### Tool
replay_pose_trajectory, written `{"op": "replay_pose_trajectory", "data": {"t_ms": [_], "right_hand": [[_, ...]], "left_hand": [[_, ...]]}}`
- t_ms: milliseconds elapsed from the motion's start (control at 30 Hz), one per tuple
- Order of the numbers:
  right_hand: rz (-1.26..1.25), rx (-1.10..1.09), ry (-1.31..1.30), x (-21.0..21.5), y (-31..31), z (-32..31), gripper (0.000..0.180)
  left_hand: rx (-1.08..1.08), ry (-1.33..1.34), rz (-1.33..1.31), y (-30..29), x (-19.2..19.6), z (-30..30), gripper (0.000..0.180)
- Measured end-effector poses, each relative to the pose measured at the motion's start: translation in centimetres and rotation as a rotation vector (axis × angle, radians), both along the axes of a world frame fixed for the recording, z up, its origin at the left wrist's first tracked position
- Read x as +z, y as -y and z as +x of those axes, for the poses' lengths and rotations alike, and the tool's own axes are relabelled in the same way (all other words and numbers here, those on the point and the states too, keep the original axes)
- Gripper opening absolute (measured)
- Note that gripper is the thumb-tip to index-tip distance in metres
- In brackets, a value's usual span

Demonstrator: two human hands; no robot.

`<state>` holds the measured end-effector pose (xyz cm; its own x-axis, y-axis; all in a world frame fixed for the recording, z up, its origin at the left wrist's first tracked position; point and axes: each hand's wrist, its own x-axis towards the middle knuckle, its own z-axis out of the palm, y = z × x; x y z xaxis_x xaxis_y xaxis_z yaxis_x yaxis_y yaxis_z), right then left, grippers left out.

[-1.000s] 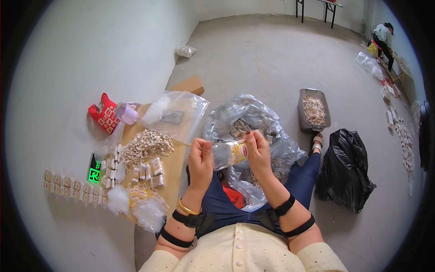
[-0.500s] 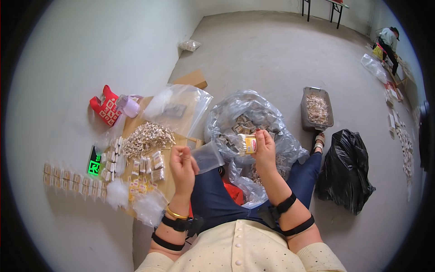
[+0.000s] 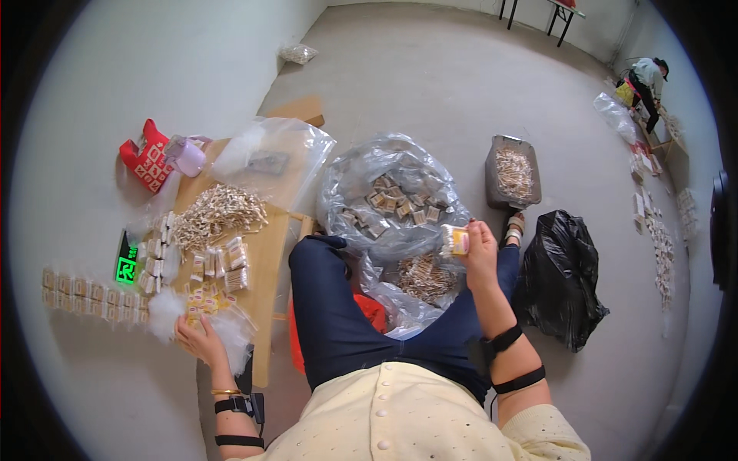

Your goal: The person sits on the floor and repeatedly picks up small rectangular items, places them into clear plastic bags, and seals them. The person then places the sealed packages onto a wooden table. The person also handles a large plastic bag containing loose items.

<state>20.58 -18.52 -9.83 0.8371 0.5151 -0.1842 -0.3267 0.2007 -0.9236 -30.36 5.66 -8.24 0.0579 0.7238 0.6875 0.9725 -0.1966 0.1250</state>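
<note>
My right hand point(image 3: 482, 260) is closed on a small bundle of cotton swabs point(image 3: 454, 240) with a yellow label, raised over my right thigh. My left hand point(image 3: 203, 341) reaches down at the near left corner of the wooden table point(image 3: 261, 338). Its fingers are stretched out and touch the edge of a scatter of yellow printed cards point(image 3: 206, 300). Beside it lie clear plastic bags point(image 3: 231, 332). Behind the cards are several swab bundles point(image 3: 223, 261) and a heap of loose swabs point(image 3: 219, 219).
Between my legs stands a large clear bag point(image 3: 346, 173) of packed bundles, with loose swabs point(image 3: 424, 278) nearer me. A grey bin point(image 3: 503, 142) of swabs and a black bag point(image 3: 561, 276) are on the right. A purple bottle point(image 3: 184, 156) is at left. Another person point(image 3: 647, 81) works far right.
My left hand has let go of the clear bag and moved down left to the yellow cards. My right hand, still with the swab bundle, has shifted slightly right. The view has shifted.
</note>
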Motion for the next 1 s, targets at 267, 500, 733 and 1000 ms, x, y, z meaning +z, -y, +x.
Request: {"op": "replay_pose_trajectory", "data": {"t_ms": [267,500,733,1000], "right_hand": [[-0.105,0.107,0.390,2.9,-3.2,-5.0,0.027],[-0.212,0.139,0.535,5.4,-3.4,-7.2,0.021],[-0.284,0.161,0.669,2.9,-3.7,-6.9,0.024],[-0.821,0.311,0.651,-14.8,2.2,1.3,0.029]], "left_hand": [[-1.224,0.312,-0.492,9.4,10.8,26.8,0.032],[-1.216,0.200,-0.580,11.6,9.2,31.4,0.039],[-1.198,0.303,-0.583,11.0,7.5,29.8,0.024],[-0.682,0.804,-0.917,5.6,5.0,13.6,0.018]]}}
